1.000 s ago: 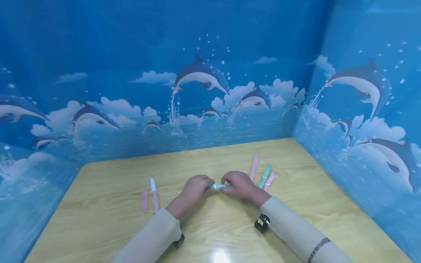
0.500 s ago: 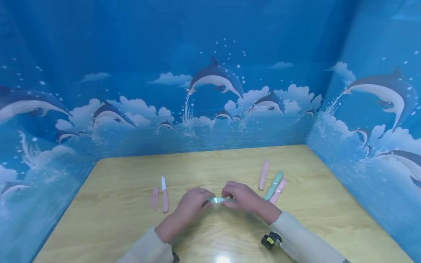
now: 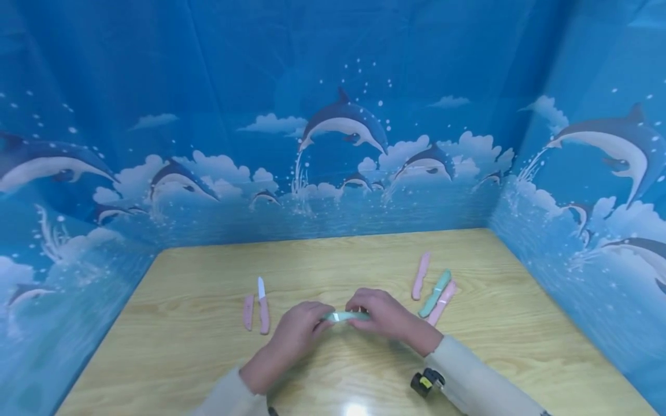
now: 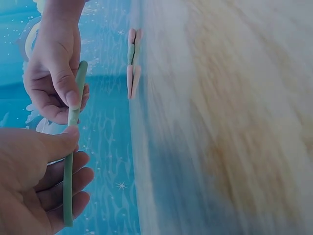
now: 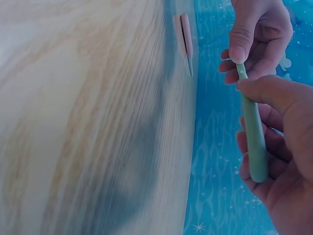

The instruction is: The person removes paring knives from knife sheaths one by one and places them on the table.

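Both hands hold one slim green folding-style or sheathed knife (image 3: 343,316) level above the table, with a pale band at its middle. My left hand (image 3: 300,326) pinches its left part between thumb and fingers. The right hand (image 3: 382,312) grips the other end, which looks like a rounded handle (image 5: 255,142) in the right wrist view. Whether any blade is bared between the hands cannot be told. To the left lie a pink-handled knife (image 3: 264,315) with its white blade bare and a separate pink sheath (image 3: 248,312).
On the right of the wooden table (image 3: 208,370) lie a pink knife-like piece (image 3: 421,276), a green knife (image 3: 435,293) and another pink knife (image 3: 442,301), close together. Blue dolphin-printed curtains (image 3: 234,214) border the back and sides.
The head view has shifted, so the table and its things appear further right and slightly lower than a second ago. Both hands keep their hold on the green knife, with little visible movement.
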